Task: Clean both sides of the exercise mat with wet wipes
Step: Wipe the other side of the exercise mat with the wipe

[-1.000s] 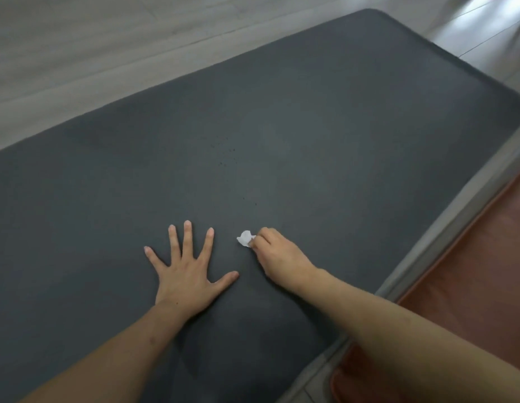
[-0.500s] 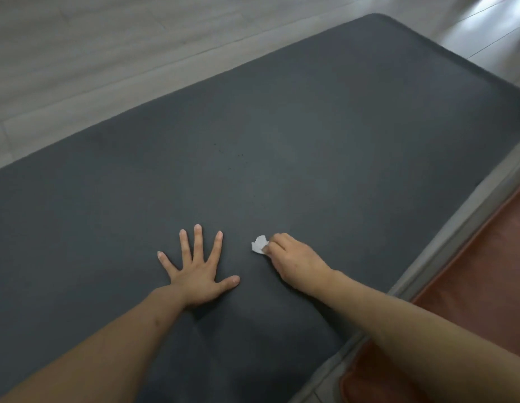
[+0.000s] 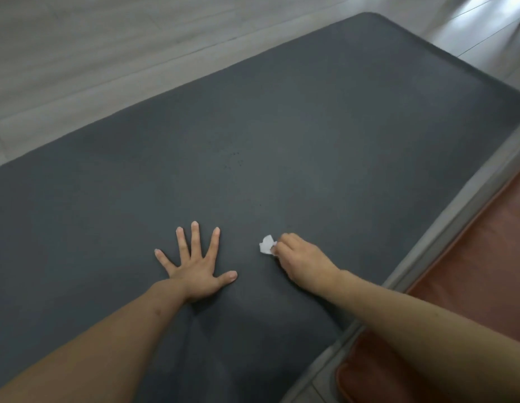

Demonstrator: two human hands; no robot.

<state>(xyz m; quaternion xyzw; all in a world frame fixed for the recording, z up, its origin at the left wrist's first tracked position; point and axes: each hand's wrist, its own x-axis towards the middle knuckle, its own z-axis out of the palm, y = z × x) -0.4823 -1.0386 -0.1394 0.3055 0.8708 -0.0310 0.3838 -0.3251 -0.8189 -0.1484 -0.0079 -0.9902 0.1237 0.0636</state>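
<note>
Nearest, the left hand [image 3: 196, 267] lies spread flat on the dark grey exercise mat [image 3: 311, 135], pinning it to the floor [image 3: 78, 53]. Just beside it, the right hand [image 3: 301, 261] pinches a tiny crumpled wet wipe [image 3: 266, 244] against the mat. Honestly, a wad that small could dry out or shred, leaving those dark specks [image 3: 234, 161] further up untouched.

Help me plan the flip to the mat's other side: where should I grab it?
Probably grip the exercise mat at its long near edge beside the right hand, coming from the floor strip. That edge lies free and closest; the left hand must lift first.
</note>
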